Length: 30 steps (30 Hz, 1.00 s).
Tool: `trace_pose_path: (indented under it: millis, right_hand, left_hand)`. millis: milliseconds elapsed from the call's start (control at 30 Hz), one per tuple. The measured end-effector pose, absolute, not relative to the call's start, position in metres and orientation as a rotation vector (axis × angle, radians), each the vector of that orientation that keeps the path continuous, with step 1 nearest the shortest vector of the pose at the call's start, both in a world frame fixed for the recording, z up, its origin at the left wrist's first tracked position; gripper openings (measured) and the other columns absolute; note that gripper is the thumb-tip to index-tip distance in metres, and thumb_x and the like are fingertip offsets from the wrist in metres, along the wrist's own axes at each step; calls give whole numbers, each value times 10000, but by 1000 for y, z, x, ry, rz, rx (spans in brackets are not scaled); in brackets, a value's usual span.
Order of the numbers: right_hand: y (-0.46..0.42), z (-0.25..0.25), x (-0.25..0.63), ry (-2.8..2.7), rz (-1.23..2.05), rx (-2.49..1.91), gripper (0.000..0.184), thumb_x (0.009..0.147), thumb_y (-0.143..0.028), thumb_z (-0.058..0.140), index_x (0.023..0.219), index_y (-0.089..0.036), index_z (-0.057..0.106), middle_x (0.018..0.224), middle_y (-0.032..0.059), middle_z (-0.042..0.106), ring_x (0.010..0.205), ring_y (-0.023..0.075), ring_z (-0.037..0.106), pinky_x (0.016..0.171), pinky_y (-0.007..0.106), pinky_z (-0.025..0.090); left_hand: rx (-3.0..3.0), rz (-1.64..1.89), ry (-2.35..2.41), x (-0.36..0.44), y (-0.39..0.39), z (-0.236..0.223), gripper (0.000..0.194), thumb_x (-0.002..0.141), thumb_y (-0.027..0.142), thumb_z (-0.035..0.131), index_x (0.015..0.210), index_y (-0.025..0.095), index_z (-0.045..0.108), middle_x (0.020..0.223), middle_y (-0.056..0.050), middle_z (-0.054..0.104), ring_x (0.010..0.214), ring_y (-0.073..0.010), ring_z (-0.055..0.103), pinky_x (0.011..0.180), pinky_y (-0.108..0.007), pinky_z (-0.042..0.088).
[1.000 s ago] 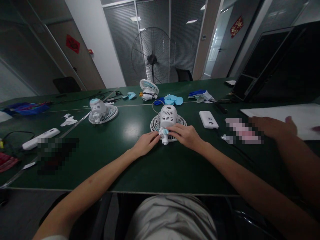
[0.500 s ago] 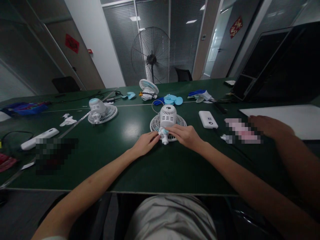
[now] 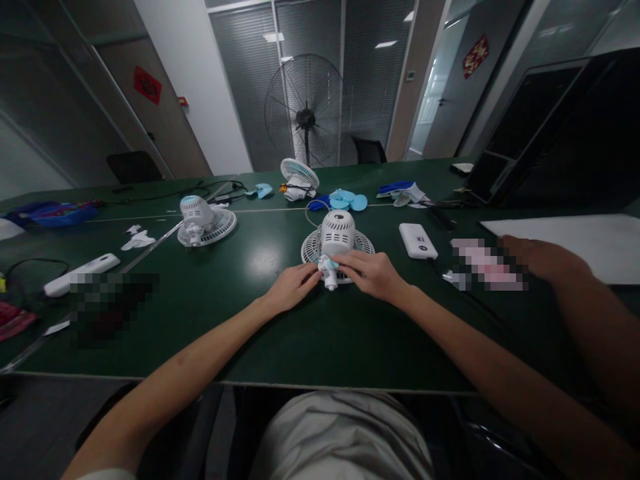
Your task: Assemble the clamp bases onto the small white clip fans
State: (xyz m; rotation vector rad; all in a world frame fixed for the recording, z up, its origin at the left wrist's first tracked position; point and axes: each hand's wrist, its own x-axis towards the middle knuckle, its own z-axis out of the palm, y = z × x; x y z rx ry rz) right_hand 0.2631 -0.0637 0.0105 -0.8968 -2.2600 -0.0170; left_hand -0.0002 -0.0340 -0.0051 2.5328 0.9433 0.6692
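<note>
A small white fan (image 3: 338, 230) lies grille-down on the green table (image 3: 250, 340) in front of me, its motor housing pointing up. The white and light-blue joint (image 3: 329, 269) of its neck points toward me. From the left, my left hand (image 3: 293, 287) closes its thumb and fingertips on this joint. My right hand (image 3: 375, 272) grips the same joint from the other side, fingers bent over its top. The exact contact under the fingertips is hidden.
At the left lies a second small fan (image 3: 197, 220); a third fan (image 3: 299, 180) is at the back, near light-blue blades (image 3: 347, 200). A white power bank (image 3: 418, 241) sits to the right. Another person's hand (image 3: 545, 260) rests beside a blurred-out pink object (image 3: 490, 265).
The whole view has shifted very slightly. Both my hands stay on the fan's joint, with no clear movement of the fan.
</note>
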Motion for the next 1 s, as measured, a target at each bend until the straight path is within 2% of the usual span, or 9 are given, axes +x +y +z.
trace_pose_path:
  millis: [67, 133, 300, 433, 567, 667, 733, 833, 1000]
  right_hand:
    - [-63, 11, 263, -2243, -30, -900, 303, 1078, -301, 514, 1349, -267, 646, 1208, 60, 745, 1036, 225, 717, 827, 388, 585]
    - [-62, 10, 259, -2176, 21, -932, 239, 1070, -325, 540, 1223, -238, 702, 1130, 58, 758, 975, 214, 722, 815, 375, 582]
    - [-62, 9, 250, -2048, 233, -1050, 226, 1030, -373, 619, 944, -196, 731, 856, 23, 738, 710, 165, 664, 633, 313, 520]
    - [-63, 10, 257, -2078, 230, -1010, 249, 994, -356, 680, 1194, -211, 707, 990, 31, 761, 696, 153, 673, 629, 308, 548]
    - [-60, 9, 264, -2240, 53, -855, 361, 1053, -224, 552, 1403, -291, 612, 1318, 44, 706, 1074, 216, 716, 867, 388, 601]
    - [-58, 7, 265, -2266, -15, -824, 339, 1069, -200, 501, 1376, -266, 628, 1337, 53, 698, 1176, 229, 689, 951, 417, 588]
    - [-58, 8, 263, -2251, 5, -846, 262, 1067, -224, 524, 1285, -233, 669, 1277, 58, 719, 1135, 221, 698, 948, 403, 582]
    - [-61, 11, 257, -2192, 110, -932, 150, 1039, -300, 605, 1097, -199, 699, 1100, 51, 735, 940, 191, 709, 813, 345, 579]
    - [-68, 14, 247, -2148, 181, -1060, 201, 1031, -334, 617, 911, -182, 672, 867, 12, 683, 707, 139, 621, 638, 283, 482]
  left_hand:
    - [2538, 655, 943, 0, -34, -5, 377, 1120, 436, 362, 1092, 199, 654, 1013, -42, 706, 856, -195, 656, 747, -297, 472]
    - [2544, 643, 950, 0, -34, -4, 380, 1120, 435, 361, 1076, 198, 654, 1000, -43, 703, 847, -194, 652, 734, -294, 466]
    - [2540, 665, 951, 0, -34, -4, 372, 1121, 417, 359, 1040, 194, 644, 961, -39, 690, 829, -187, 639, 727, -293, 449]
    - [2443, 772, 997, -1, -33, -8, 304, 1091, 441, 445, 1032, 190, 606, 878, -17, 661, 739, -168, 599, 687, -283, 435]
    - [2249, 988, 952, 1, -35, -9, 319, 1045, 421, 556, 1268, 198, 506, 958, -15, 658, 735, -153, 606, 687, -269, 470]
    - [2324, 914, 865, 7, -36, -6, 425, 1045, 432, 560, 1416, 234, 498, 1006, -21, 676, 797, -167, 639, 761, -293, 501]
    - [2373, 849, 853, 11, -36, -5, 417, 1056, 450, 538, 1416, 239, 543, 954, -15, 684, 793, -174, 640, 759, -295, 498]
    - [2373, 858, 869, 14, -35, -6, 400, 1058, 462, 534, 1370, 218, 591, 883, -7, 679, 748, -165, 627, 718, -277, 481]
    - [2340, 876, 861, 14, -36, -6, 404, 1054, 469, 543, 1357, 209, 599, 898, -10, 683, 739, -153, 631, 702, -262, 490]
